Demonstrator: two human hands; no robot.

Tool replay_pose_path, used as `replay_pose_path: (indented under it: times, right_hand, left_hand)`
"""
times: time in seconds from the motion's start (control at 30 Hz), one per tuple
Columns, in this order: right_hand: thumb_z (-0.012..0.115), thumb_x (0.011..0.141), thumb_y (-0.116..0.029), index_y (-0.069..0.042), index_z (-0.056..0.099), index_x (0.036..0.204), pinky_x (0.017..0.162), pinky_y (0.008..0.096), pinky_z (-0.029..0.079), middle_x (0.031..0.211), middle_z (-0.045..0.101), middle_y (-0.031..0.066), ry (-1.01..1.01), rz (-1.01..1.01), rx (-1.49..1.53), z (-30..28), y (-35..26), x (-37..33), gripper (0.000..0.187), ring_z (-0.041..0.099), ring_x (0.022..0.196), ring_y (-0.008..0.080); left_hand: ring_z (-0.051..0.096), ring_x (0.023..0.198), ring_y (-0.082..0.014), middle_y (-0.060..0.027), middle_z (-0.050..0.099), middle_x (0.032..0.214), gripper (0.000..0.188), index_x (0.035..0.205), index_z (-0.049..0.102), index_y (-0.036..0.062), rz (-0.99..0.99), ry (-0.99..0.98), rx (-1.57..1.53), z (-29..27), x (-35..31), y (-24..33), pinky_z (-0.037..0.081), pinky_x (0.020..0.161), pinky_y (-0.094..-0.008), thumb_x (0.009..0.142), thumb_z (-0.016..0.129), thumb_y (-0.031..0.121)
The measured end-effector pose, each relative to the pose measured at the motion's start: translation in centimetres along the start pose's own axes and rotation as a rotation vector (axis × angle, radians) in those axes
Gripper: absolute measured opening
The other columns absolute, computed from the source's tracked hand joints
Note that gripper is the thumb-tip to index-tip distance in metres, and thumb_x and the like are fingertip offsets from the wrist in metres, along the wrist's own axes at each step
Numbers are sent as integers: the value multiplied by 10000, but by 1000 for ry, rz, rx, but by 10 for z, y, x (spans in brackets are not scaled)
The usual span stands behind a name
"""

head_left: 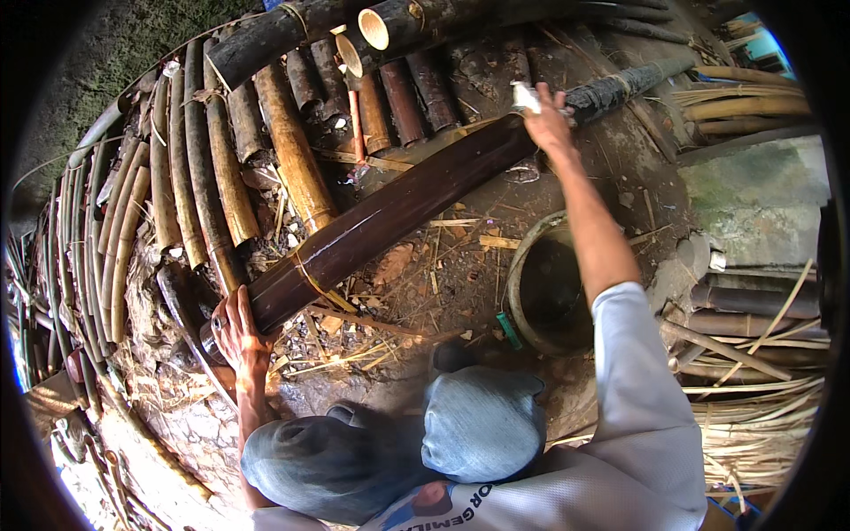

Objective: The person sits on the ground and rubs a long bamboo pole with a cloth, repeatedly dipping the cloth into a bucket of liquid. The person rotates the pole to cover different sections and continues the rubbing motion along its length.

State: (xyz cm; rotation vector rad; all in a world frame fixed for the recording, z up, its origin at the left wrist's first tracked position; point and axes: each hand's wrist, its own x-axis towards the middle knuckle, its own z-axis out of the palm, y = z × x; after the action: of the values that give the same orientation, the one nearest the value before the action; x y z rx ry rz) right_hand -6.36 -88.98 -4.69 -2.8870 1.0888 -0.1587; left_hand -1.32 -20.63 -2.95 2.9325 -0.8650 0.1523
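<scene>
A thick, dark brown bamboo pole [390, 211] lies slantwise in front of me, wet and shiny along its near length. My left hand [241, 338] grips its near left end, fingers bent over the top. Farther up, around the joint where the smooth brown surface meets a rough grey stretch, my right hand [551, 122] is closed on a white cloth-like wad [526, 96] against the pole. What exactly the wad is cannot be made out. Thin split strips hang round the pole near its lower part.
Bamboo lengths [292, 146] lie side by side at the left, with cut poles [374, 32] across the far side. A round basin [515, 292] stands below my right forearm, beside a small green tube [509, 331]. Split strips [753, 425] are heaped at right, near a concrete block [757, 208].
</scene>
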Motion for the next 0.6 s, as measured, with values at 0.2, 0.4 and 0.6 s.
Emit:
replay_pose_path:
  times: [0.2, 0.4, 0.6]
  right_hand:
    - [744, 863, -334, -102, 607, 1403, 1267, 574, 209, 1560, 506, 131, -190, -641, 326, 6, -224, -182, 603, 375, 1500, 386]
    - [546, 1018, -404, -185, 447, 1575, 1252, 609, 216, 1698, 287, 118, 154, 27, 147, -3, -10, -18, 607, 186, 1536, 531]
    - [656, 835, -643, -57, 782, 935, 774, 533, 556, 1083, 759, 215, -239, -78, 182, -38, -189, -95, 608, 699, 1049, 458]
  left_hand:
    - [581, 1239, -383, -190, 612, 1354, 752, 1429, 549, 5, 118, 262, 155, 6, -12, -9, 457, 1091, -527, 733, 799, 145]
    - [569, 1275, -373, -182, 622, 1358, 676, 1408, 574, 0, 26, 257, 183, 8, -18, -4, 442, 1109, -529, 759, 744, 87]
    - [535, 1324, -351, -154, 603, 1392, 599, 1442, 536, 51, -25, 341, 299, 13, -34, -5, 393, 1146, -536, 850, 621, 23]
